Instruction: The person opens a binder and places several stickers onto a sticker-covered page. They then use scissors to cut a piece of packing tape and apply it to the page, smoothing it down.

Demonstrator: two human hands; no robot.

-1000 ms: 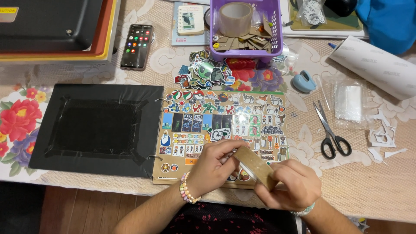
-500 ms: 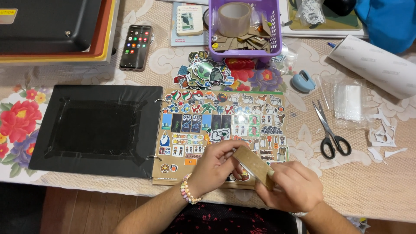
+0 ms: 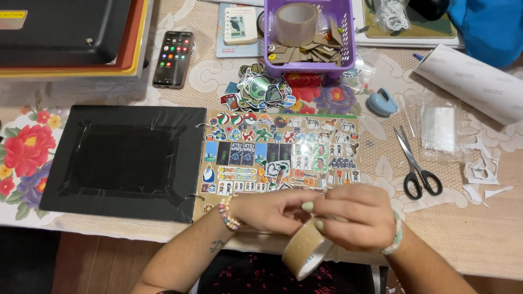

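Both hands meet at the near table edge over a roll of brown packing tape (image 3: 304, 252). My right hand (image 3: 355, 216) grips the roll from above, fingers curled round it. My left hand (image 3: 271, 209), with a bead bracelet at the wrist, pinches at the top of the roll next to the right fingers. Just beyond the hands lies an open ring binder: a page covered with several small stickers (image 3: 280, 152) on the right, a black cover (image 3: 124, 160) on the left.
Black-handled scissors (image 3: 415, 163) lie right of the sticker page. A purple basket (image 3: 310, 38) at the back holds another tape roll and cardboard bits. A phone (image 3: 173, 59), loose stickers (image 3: 260, 90), a blue tape cutter (image 3: 381, 102), a white roll (image 3: 471, 81) and paper scraps (image 3: 482, 169) surround them.
The tape roll has dropped lower and nearer to me, now past the table edge. My right hand has shifted on top of it and closed in against the left.
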